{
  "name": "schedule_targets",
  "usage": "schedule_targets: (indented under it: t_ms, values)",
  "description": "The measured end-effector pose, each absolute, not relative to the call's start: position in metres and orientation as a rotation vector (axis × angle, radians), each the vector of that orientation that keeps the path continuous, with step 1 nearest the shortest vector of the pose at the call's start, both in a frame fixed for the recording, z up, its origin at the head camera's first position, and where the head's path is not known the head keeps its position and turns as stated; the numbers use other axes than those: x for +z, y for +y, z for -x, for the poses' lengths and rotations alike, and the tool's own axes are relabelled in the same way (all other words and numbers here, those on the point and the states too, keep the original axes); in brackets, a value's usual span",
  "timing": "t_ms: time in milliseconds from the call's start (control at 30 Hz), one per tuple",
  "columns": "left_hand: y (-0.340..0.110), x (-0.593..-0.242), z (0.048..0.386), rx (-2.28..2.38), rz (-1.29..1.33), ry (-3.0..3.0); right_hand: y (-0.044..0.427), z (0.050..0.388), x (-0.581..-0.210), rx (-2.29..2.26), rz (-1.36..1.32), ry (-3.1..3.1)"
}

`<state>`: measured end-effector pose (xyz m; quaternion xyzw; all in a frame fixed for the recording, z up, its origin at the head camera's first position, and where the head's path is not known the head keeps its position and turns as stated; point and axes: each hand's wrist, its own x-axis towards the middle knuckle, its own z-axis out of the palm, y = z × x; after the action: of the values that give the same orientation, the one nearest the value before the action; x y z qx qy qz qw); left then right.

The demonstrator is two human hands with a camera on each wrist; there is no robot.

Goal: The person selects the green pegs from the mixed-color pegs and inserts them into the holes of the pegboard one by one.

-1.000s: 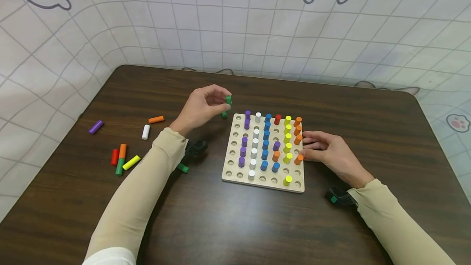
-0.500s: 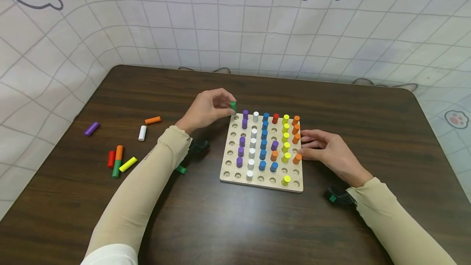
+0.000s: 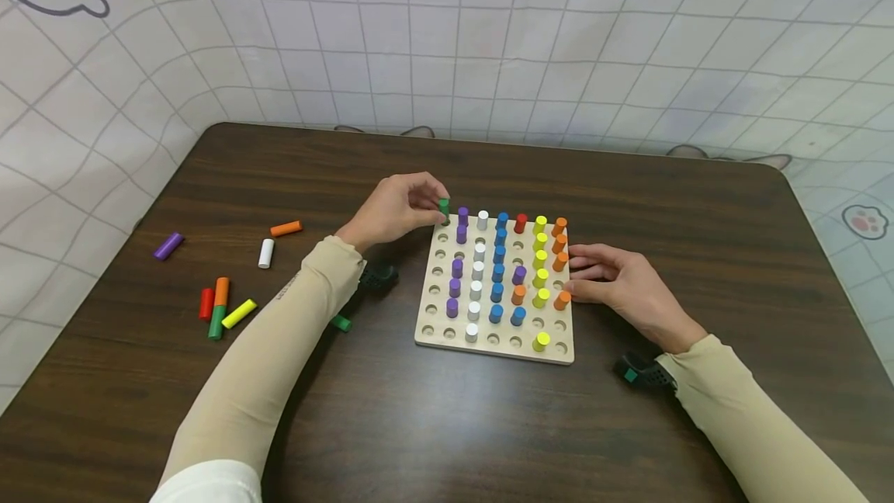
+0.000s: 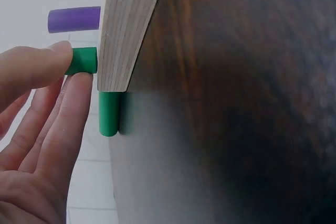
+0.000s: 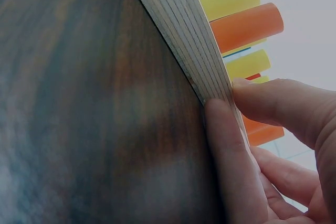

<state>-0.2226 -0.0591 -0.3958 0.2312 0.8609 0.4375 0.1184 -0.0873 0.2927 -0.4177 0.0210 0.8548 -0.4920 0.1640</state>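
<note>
A pale wooden board (image 3: 440,338) with rows of holes carries upright purple, white, blue, red, yellow and orange pegs. At its back left corner the left hand (image 3: 394,212) pinches a green peg (image 3: 444,208) upright. The left wrist view shows that green peg (image 4: 83,60) between thumb and finger, its end at the board's face; whether it sits in a hole, I cannot tell. Another green peg (image 4: 109,114) lies by the board's edge there. The right hand (image 3: 628,289) holds the board's right edge; in the right wrist view its thumb is on the face and a finger against the side.
On the dark table (image 3: 447,425), loose pegs lie to the left: purple (image 3: 168,246), orange (image 3: 285,228), white (image 3: 266,253), red (image 3: 206,303), orange-and-green end to end (image 3: 220,307), and yellow (image 3: 240,313). A green peg (image 3: 341,323) lies beside the left forearm.
The left hand has moved right and slightly down with its green peg, from beside the board to the back left corner. The right hand stays at the board's edge.
</note>
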Motion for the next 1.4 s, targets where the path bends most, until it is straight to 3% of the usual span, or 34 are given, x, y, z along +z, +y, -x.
schedule_targets:
  t_ms: [900, 1400]
  values:
    - [-0.066, -0.385, 0.230, 1.197, -0.739, 2.429, 0.291, 0.086, -0.415, -1.413, -0.062, 2.418]
    - [-0.042, -0.357, 0.271, 0.947, -0.915, 2.537, 0.293, 0.087, -0.418, -1.425, -0.074, 2.423]
